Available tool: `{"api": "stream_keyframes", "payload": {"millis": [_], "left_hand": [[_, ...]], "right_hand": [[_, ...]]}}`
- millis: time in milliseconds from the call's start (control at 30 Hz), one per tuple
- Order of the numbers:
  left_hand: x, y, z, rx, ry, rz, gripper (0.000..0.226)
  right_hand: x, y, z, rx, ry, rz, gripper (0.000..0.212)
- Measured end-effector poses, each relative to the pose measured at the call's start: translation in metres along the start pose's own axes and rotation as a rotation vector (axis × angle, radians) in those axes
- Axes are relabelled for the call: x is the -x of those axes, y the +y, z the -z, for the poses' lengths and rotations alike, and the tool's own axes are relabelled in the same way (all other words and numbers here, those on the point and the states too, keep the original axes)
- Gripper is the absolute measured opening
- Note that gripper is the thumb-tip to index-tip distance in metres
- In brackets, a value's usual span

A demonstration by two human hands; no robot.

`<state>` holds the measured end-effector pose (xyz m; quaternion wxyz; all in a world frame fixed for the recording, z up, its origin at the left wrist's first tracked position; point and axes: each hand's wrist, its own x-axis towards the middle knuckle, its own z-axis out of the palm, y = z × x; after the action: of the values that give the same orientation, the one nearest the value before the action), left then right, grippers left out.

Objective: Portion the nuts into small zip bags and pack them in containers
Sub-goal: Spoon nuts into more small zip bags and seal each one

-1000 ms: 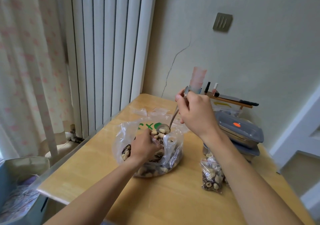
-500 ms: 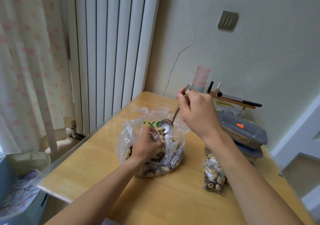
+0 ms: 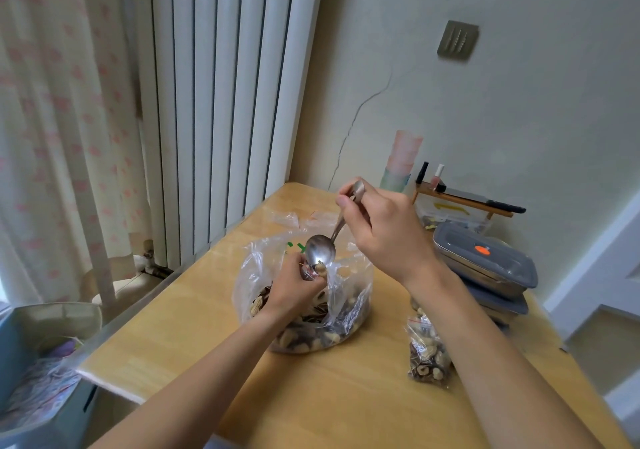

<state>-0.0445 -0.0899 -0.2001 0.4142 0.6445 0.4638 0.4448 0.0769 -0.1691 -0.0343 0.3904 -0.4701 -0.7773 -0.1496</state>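
Right hand (image 3: 384, 230) gripping spoon (image 3: 320, 249), left hand (image 3: 294, 287) pinching bag (image 3: 349, 296)

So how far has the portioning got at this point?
Done: one filled small bag lies on the table. In hand: the right hand tips a spoon of nuts toward what the left hand holds over the big nut bag; that item is hidden. Left: plenty of nuts, and the lidded containers look closed, nothing visibly packed.

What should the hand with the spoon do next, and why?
Probably tip the metal spoon a bit more. The right hand holds it tilted over what looks like a small bag mouth gripped by the left hand, and a nut sits at its lip, above the big clear plastic bag of nuts.
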Motion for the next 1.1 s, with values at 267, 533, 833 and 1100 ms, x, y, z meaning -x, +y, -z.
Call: {"api": "stream_keyframes", "payload": {"millis": [267, 533, 833, 1100], "left_hand": [[-0.002, 0.004, -0.001, -0.002, -0.019, 0.019, 0.021], [0.001, 0.005, -0.001, 0.027, -0.042, 0.046, 0.016], [0.000, 0.004, -0.003, 0.069, 0.005, 0.021, 0.022], [0.000, 0.010, -0.001, 0.232, -0.038, 0.039, 0.021]], "right_hand": [[0.000, 0.002, 0.002, 0.000, 0.070, 0.001, 0.016], [0.005, 0.007, 0.004, -0.006, 0.113, -0.066, 0.020], [0.007, 0.008, 0.001, 0.002, 0.125, -0.097, 0.024], [0.009, 0.017, -0.003, 0.108, 0.228, -0.158, 0.023]]}}
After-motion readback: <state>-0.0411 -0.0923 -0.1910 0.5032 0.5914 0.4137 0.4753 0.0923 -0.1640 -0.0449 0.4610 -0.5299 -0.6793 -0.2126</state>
